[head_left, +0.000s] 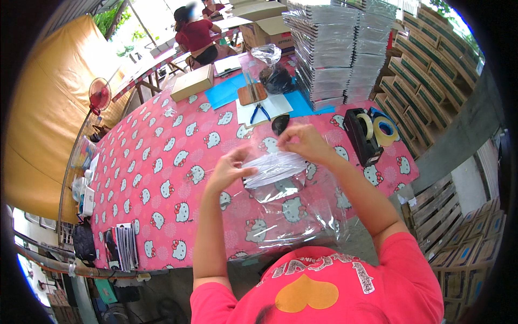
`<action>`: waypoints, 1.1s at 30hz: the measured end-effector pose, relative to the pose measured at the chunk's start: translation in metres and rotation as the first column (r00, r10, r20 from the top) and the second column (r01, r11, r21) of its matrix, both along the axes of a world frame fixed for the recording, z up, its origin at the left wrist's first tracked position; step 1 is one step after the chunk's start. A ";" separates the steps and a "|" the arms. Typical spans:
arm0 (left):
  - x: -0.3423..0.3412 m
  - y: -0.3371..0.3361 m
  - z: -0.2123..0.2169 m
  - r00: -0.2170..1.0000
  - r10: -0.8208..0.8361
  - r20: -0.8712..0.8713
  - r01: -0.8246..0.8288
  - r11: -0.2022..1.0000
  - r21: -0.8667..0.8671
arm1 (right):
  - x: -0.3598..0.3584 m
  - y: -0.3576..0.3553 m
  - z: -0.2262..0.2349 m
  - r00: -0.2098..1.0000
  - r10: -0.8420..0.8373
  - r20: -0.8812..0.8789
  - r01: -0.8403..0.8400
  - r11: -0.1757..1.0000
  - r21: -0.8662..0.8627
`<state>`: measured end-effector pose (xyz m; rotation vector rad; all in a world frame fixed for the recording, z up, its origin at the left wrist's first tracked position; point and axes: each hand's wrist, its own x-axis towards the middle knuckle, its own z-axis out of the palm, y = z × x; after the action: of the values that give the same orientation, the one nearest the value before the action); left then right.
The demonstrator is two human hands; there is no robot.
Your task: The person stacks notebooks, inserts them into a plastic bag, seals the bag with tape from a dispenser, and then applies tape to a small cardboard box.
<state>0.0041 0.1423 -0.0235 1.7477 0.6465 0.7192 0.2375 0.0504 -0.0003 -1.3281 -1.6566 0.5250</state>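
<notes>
White papers [276,168] touch half-open left grip [227,168]; right grip [306,143] pinched.

Paper sheets [278,171] are between the left hand [232,168] and the right hand [303,142], above the table [127,202]. Pliers [259,106] lie past both hands. Right of the right hand sits a tape holder [362,139]. Book piles [330,59] stand beyond it.

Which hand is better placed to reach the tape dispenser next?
Likely the right hand: it's nearer the black tape dispenser; the left hand is farther left, by the white stack.
</notes>
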 end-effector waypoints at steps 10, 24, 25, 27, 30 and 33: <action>0.011 0.000 -0.006 0.973 -0.100 -0.209 0.115 0.991 0.063 | 0.012 0.012 -0.016 0.996 0.032 0.084 -0.028 0.998 -0.049; -0.003 -0.037 0.000 0.968 0.023 -0.251 0.172 0.667 0.724 | -0.003 -0.024 -0.017 0.825 0.105 0.555 -0.268 0.937 0.222; -0.003 -0.040 -0.012 0.981 0.054 -0.187 0.099 0.688 0.719 | -0.010 -0.028 -0.019 0.811 0.066 0.581 -0.251 0.936 0.245; 0.002 -0.049 -0.018 0.992 0.111 -0.060 -0.038 0.715 0.698 | -0.019 -0.033 -0.029 0.847 0.038 0.531 -0.221 0.932 0.286; 0.006 -0.063 -0.007 0.964 0.264 -0.041 -0.131 0.599 0.790 | -0.023 -0.034 -0.031 0.887 0.022 0.461 -0.150 0.958 0.244; 0.008 -0.062 -0.005 0.933 0.340 -0.115 -0.099 0.551 0.828 | -0.025 -0.028 -0.026 0.902 0.032 0.432 -0.118 0.978 0.174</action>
<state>0.0123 0.0806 -0.0287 2.7022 0.7948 1.0855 0.2123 0.0225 -0.0264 -1.2957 -2.0653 0.1049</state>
